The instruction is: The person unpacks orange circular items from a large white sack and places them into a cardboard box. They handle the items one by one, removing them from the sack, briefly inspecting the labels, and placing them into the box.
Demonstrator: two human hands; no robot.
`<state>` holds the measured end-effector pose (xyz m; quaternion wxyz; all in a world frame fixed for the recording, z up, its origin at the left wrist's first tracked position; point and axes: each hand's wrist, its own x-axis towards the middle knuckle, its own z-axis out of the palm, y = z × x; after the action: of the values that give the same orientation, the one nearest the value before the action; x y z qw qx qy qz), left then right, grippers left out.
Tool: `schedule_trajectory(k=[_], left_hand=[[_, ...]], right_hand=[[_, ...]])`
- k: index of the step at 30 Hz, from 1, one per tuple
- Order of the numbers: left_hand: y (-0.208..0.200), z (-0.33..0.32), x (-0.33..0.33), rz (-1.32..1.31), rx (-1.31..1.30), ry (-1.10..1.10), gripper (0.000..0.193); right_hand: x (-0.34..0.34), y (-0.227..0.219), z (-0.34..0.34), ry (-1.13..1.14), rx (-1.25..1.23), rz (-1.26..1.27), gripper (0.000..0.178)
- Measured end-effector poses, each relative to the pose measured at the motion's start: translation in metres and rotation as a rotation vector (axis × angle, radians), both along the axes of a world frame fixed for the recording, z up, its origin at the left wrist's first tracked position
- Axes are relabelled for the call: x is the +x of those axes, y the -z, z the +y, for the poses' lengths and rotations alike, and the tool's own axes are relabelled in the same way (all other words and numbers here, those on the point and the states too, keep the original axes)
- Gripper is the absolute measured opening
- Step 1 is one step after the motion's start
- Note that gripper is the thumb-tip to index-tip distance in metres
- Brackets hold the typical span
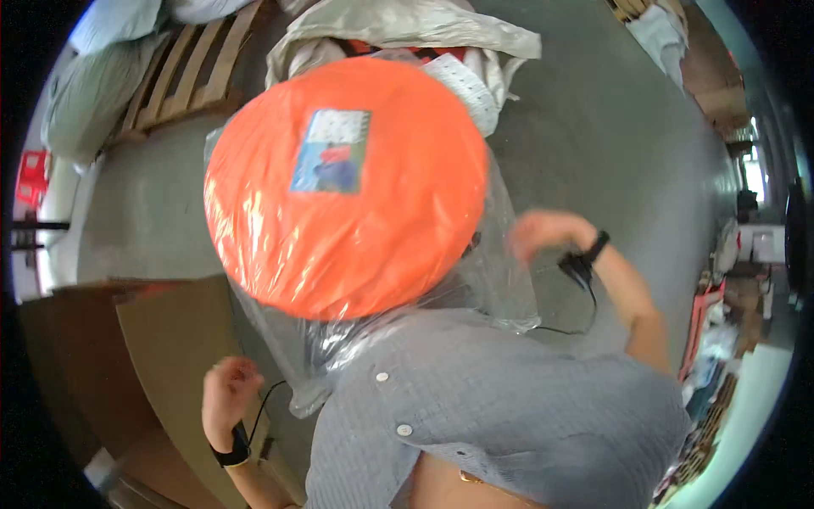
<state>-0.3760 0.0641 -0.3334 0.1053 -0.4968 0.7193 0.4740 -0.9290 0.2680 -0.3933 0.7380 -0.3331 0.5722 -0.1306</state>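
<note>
A large, round, bright orange folded item (pixel 398 195) lies flat in front of me inside a clear plastic bag (pixel 292 348). A picture card (pixel 331 151) shows on its upper face. The bag's loose end spreads toward my body. My left hand (pixel 231 392) is off to the lower left, apart from the bag, with its fingers curled in and nothing visible in them. Beside the bag's right edge is my right hand (pixel 547 233), smeared by motion; whether it touches the plastic cannot be made out. Both wrists wear dark bands with thin cables.
An open cardboard box (pixel 174 339) stands at the left. Behind the orange item is a white woven sack (pixel 407 25) with a printed sheet (pixel 462 89). A wooden pallet (pixel 191 68) and stuffed sacks (pixel 102 102) are at the far left. Assorted goods line the right side.
</note>
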Motion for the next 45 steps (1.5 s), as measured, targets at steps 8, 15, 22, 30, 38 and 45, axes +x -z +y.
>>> schedule_trajectory(k=[8,15,22,30,38,45], left_hand=[[-0.061,-0.012,-0.152,0.428,-0.313,0.047,0.018],[-0.055,-0.007,-0.166,0.473,-0.271,0.099,0.020],[-0.059,-0.015,-0.208,0.640,-0.587,0.157,0.048],[-0.064,-0.005,-0.252,0.630,-1.234,0.499,0.051],[-0.059,-0.011,-0.211,0.641,-1.411,0.298,0.026],[-0.053,-0.008,-0.209,0.705,-1.323,0.242,0.028]], right_hand=[[-0.141,0.148,-0.104,0.972,-0.515,0.673,0.039],[-0.137,0.050,-0.083,0.892,-0.575,0.296,0.022],[-0.044,-0.078,-0.088,0.880,-0.857,-0.116,0.029],[0.089,-0.097,-0.153,0.478,-0.807,-0.263,0.049],[0.130,-0.129,-0.147,0.167,-1.511,0.381,0.047],[0.141,-0.124,-0.149,0.014,-1.624,0.532,0.030]])
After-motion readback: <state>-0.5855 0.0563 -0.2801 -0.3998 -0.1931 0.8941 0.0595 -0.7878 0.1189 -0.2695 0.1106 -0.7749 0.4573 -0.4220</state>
